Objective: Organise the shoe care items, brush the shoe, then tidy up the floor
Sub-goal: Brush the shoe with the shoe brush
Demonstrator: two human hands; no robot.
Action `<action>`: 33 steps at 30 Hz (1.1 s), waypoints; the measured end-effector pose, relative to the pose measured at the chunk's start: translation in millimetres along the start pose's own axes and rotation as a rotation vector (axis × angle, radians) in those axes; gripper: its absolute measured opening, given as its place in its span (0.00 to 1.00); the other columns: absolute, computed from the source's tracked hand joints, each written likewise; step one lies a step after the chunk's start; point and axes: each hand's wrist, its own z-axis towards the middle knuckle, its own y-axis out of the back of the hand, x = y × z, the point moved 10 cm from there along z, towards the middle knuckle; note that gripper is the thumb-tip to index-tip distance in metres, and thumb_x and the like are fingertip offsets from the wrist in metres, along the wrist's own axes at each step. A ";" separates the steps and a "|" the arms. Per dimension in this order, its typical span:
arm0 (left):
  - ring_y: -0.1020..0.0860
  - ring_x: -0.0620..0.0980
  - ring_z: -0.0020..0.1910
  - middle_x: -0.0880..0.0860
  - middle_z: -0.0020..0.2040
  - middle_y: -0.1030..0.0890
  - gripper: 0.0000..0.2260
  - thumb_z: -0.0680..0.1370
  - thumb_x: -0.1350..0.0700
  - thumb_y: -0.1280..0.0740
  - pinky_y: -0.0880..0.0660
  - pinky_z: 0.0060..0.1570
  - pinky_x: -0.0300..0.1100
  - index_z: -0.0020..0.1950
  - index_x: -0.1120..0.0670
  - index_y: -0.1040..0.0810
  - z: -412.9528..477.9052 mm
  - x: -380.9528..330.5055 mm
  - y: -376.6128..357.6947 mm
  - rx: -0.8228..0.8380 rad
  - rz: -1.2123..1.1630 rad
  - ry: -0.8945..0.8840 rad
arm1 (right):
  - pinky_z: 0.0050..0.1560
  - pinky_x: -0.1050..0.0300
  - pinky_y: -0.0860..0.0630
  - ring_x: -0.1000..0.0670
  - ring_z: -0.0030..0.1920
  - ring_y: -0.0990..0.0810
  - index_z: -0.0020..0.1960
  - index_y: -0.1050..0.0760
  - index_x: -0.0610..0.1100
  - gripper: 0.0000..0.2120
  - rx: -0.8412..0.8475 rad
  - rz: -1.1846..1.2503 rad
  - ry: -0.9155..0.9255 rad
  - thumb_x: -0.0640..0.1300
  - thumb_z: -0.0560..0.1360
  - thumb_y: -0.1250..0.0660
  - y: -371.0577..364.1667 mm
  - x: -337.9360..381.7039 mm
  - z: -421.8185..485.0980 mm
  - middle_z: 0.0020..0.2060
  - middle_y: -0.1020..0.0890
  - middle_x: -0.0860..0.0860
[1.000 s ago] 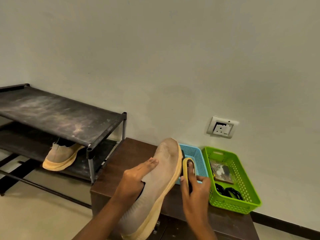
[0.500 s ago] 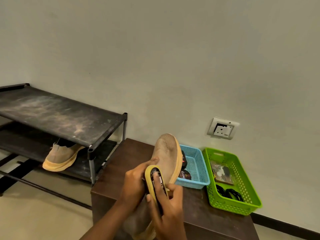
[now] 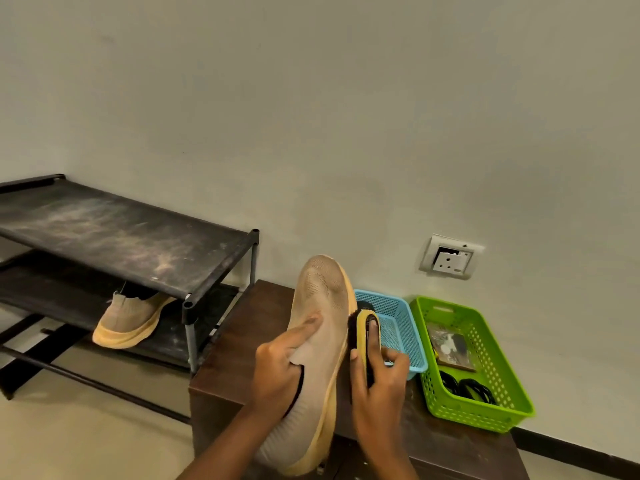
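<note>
My left hand (image 3: 277, 368) grips a beige knit shoe (image 3: 322, 306) with a yellow sole, toe pointing up and away, fingers tucked into its opening. My right hand (image 3: 377, 396) holds a yellow-backed shoe brush (image 3: 367, 332) with dark bristles pressed against the shoe's right sole edge. Both are held above a dark brown cabinet (image 3: 242, 341). Behind the brush stands a blue basket (image 3: 398, 327), its contents mostly hidden. A green basket (image 3: 498, 368) to the right holds a flat packet and black coiled laces.
A dusty black two-tier shoe rack (image 3: 121, 237) stands at the left against the wall, with the matching beige shoe (image 3: 131, 323) on its lower shelf. A wall socket (image 3: 450, 258) sits above the baskets. Pale floor lies at the lower left.
My right hand moved the brush from the top of the shoe, near my left hand, back to the right sole edge. The shoe has tilted slightly.
</note>
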 end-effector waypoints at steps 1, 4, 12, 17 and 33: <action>0.22 0.35 0.56 0.41 0.57 0.22 0.26 0.68 0.74 0.30 0.27 0.56 0.31 0.62 0.54 0.24 0.7 2.8 -0.9 -0.001 -0.016 0.023 | 0.54 0.72 0.32 0.60 0.49 0.29 0.72 0.41 0.63 0.25 0.035 0.046 0.030 0.57 0.75 0.42 -2.9 12.0 -7.5 0.47 0.35 0.53; 0.19 0.38 0.50 0.38 0.52 0.18 0.21 0.73 0.69 0.30 0.23 0.51 0.34 0.59 0.48 0.22 2.8 18.0 8.0 -0.053 -0.054 0.154 | 0.53 0.74 0.32 0.60 0.46 0.30 0.71 0.33 0.51 0.24 0.173 0.082 0.202 0.54 0.76 0.39 -18.0 46.8 -34.4 0.47 0.36 0.55; 0.18 0.46 0.42 0.41 0.42 0.16 0.17 0.75 0.66 0.34 0.21 0.44 0.41 0.59 0.48 0.20 -2.2 41.4 12.4 -0.176 -0.106 0.383 | 0.52 0.67 0.29 0.54 0.46 0.27 0.73 0.37 0.56 0.23 0.250 0.071 0.229 0.58 0.79 0.44 -21.5 62.6 -39.9 0.47 0.34 0.53; 0.23 0.50 0.35 0.44 0.36 0.19 0.24 0.75 0.72 0.39 0.25 0.35 0.37 0.57 0.43 0.22 -2.5 37.1 17.8 -0.237 -0.065 0.407 | 0.52 0.69 0.32 0.53 0.48 0.29 0.71 0.45 0.68 0.25 0.119 -0.057 -0.008 0.58 0.76 0.43 -19.9 7.9 -15.4 0.47 0.37 0.60; 0.25 0.41 0.39 0.50 0.49 0.19 0.15 0.78 0.68 0.40 0.27 0.45 0.42 0.60 0.56 0.21 -15.7 60.8 26.2 -0.413 -0.042 0.618 | 0.48 0.58 0.29 0.52 0.44 0.31 0.66 0.48 0.72 0.24 0.354 -0.121 -0.076 0.61 0.72 0.46 -28.2 -4.0 -32.2 0.42 0.35 0.54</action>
